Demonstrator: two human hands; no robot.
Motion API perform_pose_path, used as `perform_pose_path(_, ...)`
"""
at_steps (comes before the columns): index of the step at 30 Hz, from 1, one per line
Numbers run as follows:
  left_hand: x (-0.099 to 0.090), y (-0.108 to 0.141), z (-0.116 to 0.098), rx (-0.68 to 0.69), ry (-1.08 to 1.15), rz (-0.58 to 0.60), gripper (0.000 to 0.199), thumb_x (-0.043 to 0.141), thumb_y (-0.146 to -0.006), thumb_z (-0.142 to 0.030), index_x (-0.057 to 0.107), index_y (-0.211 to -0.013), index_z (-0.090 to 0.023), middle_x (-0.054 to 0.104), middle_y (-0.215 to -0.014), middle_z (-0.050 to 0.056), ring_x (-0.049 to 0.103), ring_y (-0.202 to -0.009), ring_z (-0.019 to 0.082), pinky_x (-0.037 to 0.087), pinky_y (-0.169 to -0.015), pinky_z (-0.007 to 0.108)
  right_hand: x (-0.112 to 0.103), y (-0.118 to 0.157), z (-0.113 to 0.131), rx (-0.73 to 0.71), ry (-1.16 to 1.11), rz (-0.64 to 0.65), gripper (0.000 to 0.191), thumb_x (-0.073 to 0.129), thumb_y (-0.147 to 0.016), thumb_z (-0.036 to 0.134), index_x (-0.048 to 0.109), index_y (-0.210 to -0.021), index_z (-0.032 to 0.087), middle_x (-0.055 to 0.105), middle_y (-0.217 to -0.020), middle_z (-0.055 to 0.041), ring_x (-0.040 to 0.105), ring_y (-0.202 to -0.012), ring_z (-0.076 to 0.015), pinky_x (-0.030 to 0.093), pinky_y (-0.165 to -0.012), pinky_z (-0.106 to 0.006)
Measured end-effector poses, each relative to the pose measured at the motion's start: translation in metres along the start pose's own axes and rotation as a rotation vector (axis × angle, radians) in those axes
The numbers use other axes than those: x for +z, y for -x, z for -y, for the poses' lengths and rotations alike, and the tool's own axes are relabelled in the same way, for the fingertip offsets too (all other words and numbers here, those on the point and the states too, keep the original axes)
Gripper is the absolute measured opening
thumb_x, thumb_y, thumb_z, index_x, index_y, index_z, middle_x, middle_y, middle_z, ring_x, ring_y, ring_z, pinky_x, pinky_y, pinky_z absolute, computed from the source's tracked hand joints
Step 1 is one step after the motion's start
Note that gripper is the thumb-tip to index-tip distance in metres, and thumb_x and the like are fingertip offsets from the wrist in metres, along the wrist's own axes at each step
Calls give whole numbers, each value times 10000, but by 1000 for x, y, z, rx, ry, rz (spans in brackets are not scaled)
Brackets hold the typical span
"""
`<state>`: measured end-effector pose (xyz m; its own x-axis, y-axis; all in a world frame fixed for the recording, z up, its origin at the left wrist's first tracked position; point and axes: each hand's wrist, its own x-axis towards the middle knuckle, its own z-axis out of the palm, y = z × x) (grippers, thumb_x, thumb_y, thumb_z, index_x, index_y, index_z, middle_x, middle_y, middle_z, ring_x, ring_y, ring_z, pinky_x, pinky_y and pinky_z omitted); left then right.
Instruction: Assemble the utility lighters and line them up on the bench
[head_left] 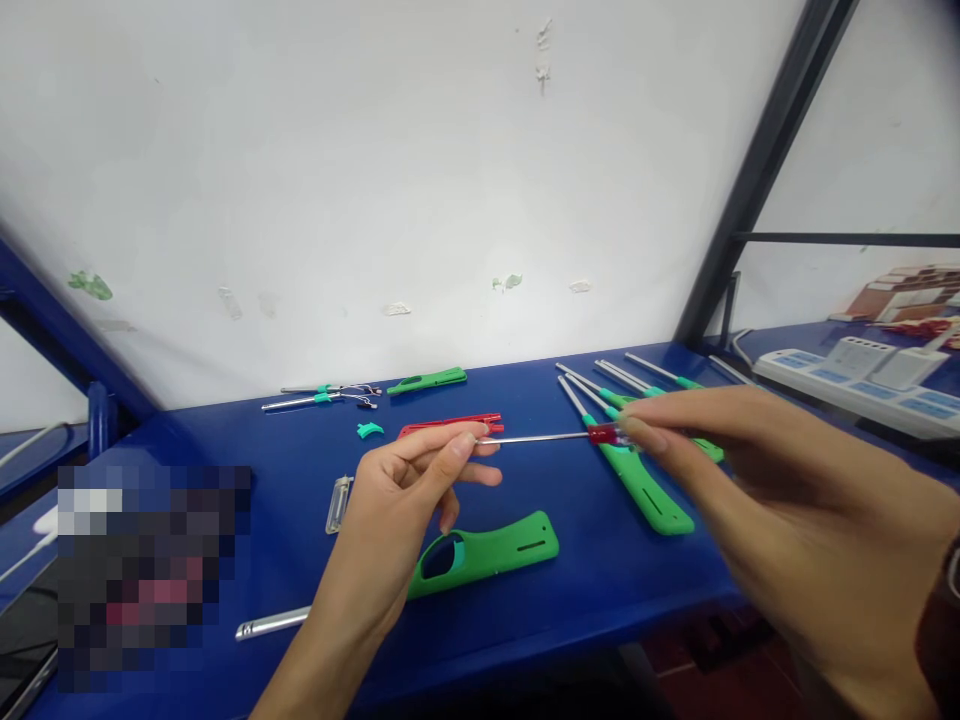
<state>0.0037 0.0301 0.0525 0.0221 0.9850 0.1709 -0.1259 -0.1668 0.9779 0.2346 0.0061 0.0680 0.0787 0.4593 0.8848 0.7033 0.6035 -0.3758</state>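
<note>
A thin screwdriver (536, 438) with a red and clear handle is held level above the blue table. My right hand (772, 500) pinches its handle between thumb and fingertips. My left hand (405, 490) is closed on the tip end of the shaft with thumb and forefinger, its other fingers loosely curled. Below my left hand lies a green long-necked lighter (502, 558), its metal tube (274, 622) pointing left and partly hidden by my forearm. A red casing piece (450, 422) lies behind my left fingers. A clear plastic part (339, 503) is beside my left wrist.
Several green lighters (652, 495) lie at the right, partly behind my right hand. Metal tubes with wires (300, 402), a green casing (427, 381) and a teal trigger piece (370, 430) are farther back. A white power strip (795, 372) sits right; a pixelated area (150, 570) covers the left.
</note>
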Motion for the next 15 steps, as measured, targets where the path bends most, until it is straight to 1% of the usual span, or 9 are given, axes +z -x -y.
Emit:
perform_pose_path(2,1,2,2,-3,-26,17,250,854,-917,-455,883,-1050,-245,779,-769,53,518,-541,81,337,-460,172,0,-1,1,-3,26,-46,91,780,-972,250,808,-919,319,834,-905,49,763,-794,-200,609,-765,-338)
perform_pose_path(3,2,3,2,-12,-15,27,248,854,-917,-457,882,-1062,-257,776,-773,43,491,-535,71,344,-471,170,0,-1,2,-1,41,-64,88,789,-964,249,811,-908,313,833,-895,53,760,-790,-191,610,-769,-325)
perform_pose_path(5,3,5,2,-34,36,38,248,866,-903,-459,884,-1065,-272,771,-778,34,500,-562,71,370,-502,163,0,-2,3,7,55,-78,86,797,-958,250,816,-895,307,830,-878,60,758,-784,-177,612,-771,-306)
perform_pose_path(8,5,7,0,-55,92,12,242,901,-863,-445,892,-1023,-264,766,-754,37,544,-602,82,403,-541,155,0,-1,3,16,54,-104,72,801,-955,259,823,-902,304,830,-869,58,754,-769,-176,613,-757,-303)
perform_pose_path(13,4,7,-2,-57,116,-5,233,941,-809,-409,897,-969,-245,792,-758,59,522,-546,65,365,-484,142,0,0,1,40,69,-136,72,802,-950,261,828,-898,303,828,-863,46,746,-756,-191,604,-725,-323)
perform_pose_path(15,5,7,-3,-51,136,0,217,945,-801,-396,897,-941,-238,795,-756,68,569,-571,82,365,-466,138,0,1,1,48,79,-154,64,810,-943,268,830,-894,304,826,-864,44,742,-764,-193,596,-723,-325)
